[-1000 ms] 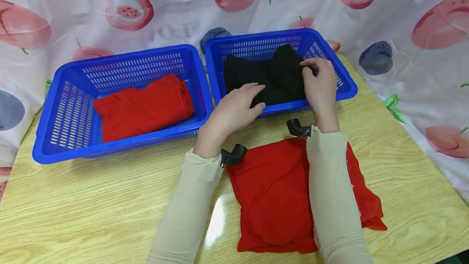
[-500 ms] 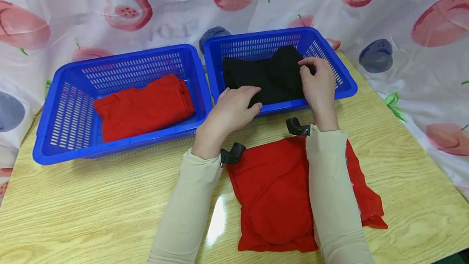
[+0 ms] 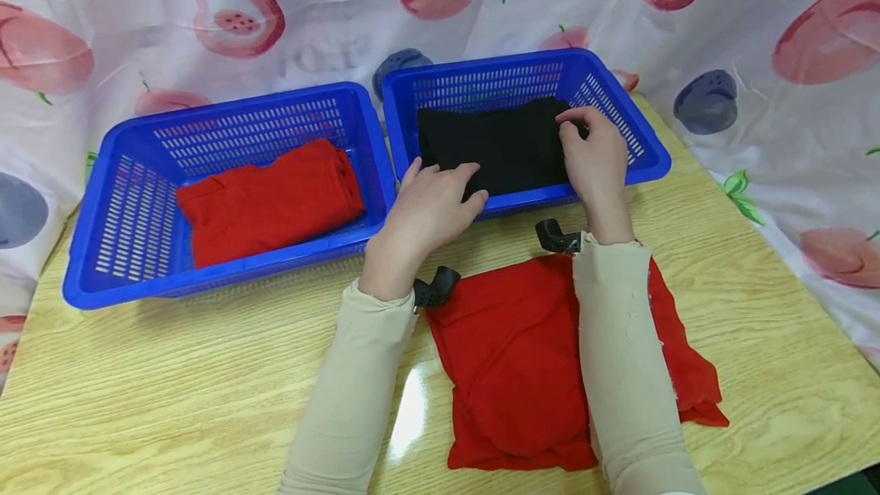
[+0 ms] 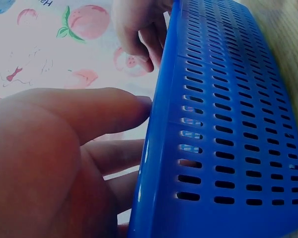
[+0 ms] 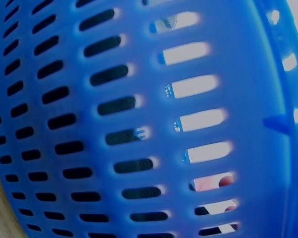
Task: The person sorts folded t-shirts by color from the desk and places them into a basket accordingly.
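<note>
While both hands are reaching into the blue basket [image 3: 525,198] at one o'clock in the head view, the black cloth [image 3: 512,145] is lying inside it, stretching most of the way across with a fairly straight far edge. The right hand [image 3: 601,159] is sitting at the cloth's three o'clock end, its grip narrow, thumb and forefinger curling close together; whether they are pinching fabric is impossible to tell. At the cloth's eight o'clock, the left hand [image 3: 429,205] is reaching over the near rim, its grip loose, fingers spreading. Laying the cloth flat well is probably calling for light, even easing at both ends, without tugging the basket along. At nine o'clock, a second basket [image 3: 89,298] is holding a folded red cloth [image 3: 271,205]. At five o'clock, a loose red cloth [image 3: 519,373] is lying on the table [image 3: 172,396], partly beneath the right forearm [image 3: 629,350].
</note>
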The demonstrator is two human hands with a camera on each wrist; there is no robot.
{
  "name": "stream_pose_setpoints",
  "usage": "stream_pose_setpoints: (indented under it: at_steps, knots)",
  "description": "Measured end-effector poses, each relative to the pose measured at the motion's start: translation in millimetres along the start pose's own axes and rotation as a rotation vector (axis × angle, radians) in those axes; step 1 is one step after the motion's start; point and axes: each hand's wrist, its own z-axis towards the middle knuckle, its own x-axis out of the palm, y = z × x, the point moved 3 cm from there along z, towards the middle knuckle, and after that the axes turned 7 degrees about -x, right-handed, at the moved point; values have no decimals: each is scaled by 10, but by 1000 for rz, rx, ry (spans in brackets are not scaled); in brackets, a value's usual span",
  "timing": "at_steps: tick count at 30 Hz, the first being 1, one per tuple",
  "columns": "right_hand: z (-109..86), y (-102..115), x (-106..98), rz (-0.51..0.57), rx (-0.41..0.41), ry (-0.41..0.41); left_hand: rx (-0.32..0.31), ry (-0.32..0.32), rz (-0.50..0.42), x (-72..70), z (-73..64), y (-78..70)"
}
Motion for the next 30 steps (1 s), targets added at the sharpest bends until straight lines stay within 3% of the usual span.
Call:
stream_pose_setpoints:
  at_steps: [10, 17, 24, 30]
  knots:
    - [22, 21, 21, -48, -2, 4, -45, 2, 11, -11, -25, 17]
    - [22, 12, 20, -51, 2, -18, -30, -24, 12, -16, -25, 39]
    - [16, 16, 35, -101, 6, 45, -33, -26, 37, -8, -15, 39]
    - [-3, -4, 41, -70, 12, 50, -23, -32, 14, -5, -7, 42]
